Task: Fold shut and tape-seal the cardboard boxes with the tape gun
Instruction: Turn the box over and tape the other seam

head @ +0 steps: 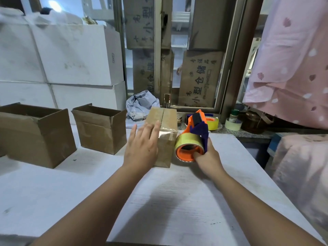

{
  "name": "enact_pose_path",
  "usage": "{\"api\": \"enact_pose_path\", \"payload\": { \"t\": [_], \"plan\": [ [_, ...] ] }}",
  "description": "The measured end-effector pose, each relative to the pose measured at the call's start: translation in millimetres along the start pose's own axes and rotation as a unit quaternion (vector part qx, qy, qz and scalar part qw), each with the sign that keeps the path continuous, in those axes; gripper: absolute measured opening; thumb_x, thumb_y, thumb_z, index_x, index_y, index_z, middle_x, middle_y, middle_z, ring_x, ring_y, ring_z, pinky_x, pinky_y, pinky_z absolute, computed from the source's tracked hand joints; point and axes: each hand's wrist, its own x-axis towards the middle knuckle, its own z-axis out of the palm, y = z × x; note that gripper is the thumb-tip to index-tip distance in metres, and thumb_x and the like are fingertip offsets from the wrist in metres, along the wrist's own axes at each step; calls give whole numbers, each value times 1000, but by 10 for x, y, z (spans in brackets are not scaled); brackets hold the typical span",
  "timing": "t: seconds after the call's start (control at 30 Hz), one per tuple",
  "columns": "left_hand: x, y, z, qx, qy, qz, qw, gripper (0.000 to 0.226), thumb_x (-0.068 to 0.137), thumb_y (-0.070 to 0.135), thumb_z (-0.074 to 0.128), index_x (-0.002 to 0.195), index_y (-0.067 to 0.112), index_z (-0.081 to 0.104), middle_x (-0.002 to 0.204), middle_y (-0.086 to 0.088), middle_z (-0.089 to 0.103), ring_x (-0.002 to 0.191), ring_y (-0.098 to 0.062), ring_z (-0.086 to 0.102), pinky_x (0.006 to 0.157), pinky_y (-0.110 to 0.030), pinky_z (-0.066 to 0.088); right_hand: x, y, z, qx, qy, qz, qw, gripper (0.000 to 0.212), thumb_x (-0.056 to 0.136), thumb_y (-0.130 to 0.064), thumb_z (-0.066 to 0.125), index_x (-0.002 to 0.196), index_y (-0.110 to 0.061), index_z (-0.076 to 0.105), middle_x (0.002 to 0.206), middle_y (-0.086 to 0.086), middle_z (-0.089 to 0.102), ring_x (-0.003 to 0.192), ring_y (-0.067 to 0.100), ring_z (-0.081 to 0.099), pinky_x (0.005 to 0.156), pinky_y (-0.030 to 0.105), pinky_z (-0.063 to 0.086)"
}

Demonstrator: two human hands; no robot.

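Counting the cardboard gives three brown boxes on the white table [177, 201]. The shut box [167, 125] stands at the centre with its flaps folded down to a dark seam along the top. The middle box [101, 128] and the larger left box [35, 134] stand with their flaps up and mouths open. All three are matt, creased and square-cornered. A glossy strip of tape [167, 135] wraps over the shut box's near top edge.

One tape gun [192, 139], of orange and purple plastic with a round yellowish roll, sits just right of the shut box at its near corner. The right hand [207, 157] grasps its handle, fingers curled round it. The left hand [142, 148] is released, fingers straight and spread, lying flat against the shut box's left side and top edge.

Two spare rolls lie past the table's far edge, one yellow [213, 123] and one pale [233, 124]. Behind the open boxes are stacked white cartons [71, 55], smooth and scuffed. A crumpled grey-blue bag [142, 103] lies behind the shut box. A pink patterned cloth [292, 68] hangs at the right.

A narrow gap parts the middle box from the shut box, and a narrower one parts the two open boxes. The table's right edge runs diagonally, close beside the right forearm.
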Motion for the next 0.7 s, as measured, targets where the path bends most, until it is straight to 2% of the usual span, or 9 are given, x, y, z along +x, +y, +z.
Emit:
{"api": "enact_pose_path", "payload": {
  "t": [0.1, 0.17, 0.27, 0.33, 0.47, 0.57, 0.7],
  "plan": [
    [11, -2, 12, -3, 12, -24, 1000, 53, 65, 12, 76, 116, 11, 63, 103, -10, 64, 93, -29, 63, 103, -50, 37, 48, -38, -10, 5, -14, -10, 1000, 46, 84, -7, 58, 109, -42, 42, 98, -9, 59, 93, 17, 56, 85, 36, 49],
    [-12, -28, 16, 2, 8, -30, 1000, 50, 64, 12, 75, 112, 11, 64, 101, -10, 64, 90, -28, 63, 102, -50, 38, 77, -73, -28, 9, -17, -17, 1000, 44, 84, -6, 58, 109, -40, 45, 99, -9, 60, 94, 18, 58, 82, 33, 48],
    [-38, -35, 4, -4, -6, -38, 999, 51, 68, 13, 74, 118, 14, 62, 108, -10, 63, 97, -27, 62, 106, -47, 35, 118, -132, -110, -35, 8, -73, 997, 45, 80, 3, 57, 114, -27, 50, 99, -5, 61, 92, 21, 57, 74, 31, 45],
    [-43, -17, -5, -2, -25, -49, 998, 50, 74, 18, 71, 123, 16, 59, 115, -9, 61, 106, -26, 59, 109, -44, 31, 168, -213, -197, -74, 31, -123, 989, 50, 74, 6, 59, 112, -26, 51, 101, -4, 61, 92, 22, 56, 71, 33, 46],
    [-21, -8, -16, 10, -36, -56, 998, 50, 72, 19, 72, 121, 17, 60, 114, -8, 62, 106, -26, 59, 108, -42, 33, 254, -446, -385, -182, 49, -205, 961, 51, 75, 0, 64, 118, -23, 50, 111, -3, 55, 96, 19, 51, 67, 30, 41],
    [-6, 2, -16, 0, -39, -67, 997, 46, 71, 17, 70, 117, 16, 61, 111, -9, 62, 103, -27, 59, 107, -41, 35, 243, -621, -485, -230, 65, -232, 943, 50, 77, -7, 65, 120, -27, 49, 111, -7, 53, 97, 15, 50, 70, 31, 45],
    [6, 4, -48, 5, -58, -66, 996, 43, 77, 19, 61, 120, 16, 57, 117, -8, 58, 108, -26, 56, 110, -39, 28, 199, -799, -553, -315, 74, -277, 905, 50, 79, -17, 69, 123, -26, 46, 114, -5, 54, 99, 17, 53, 71, 32, 46]
  ]
}}
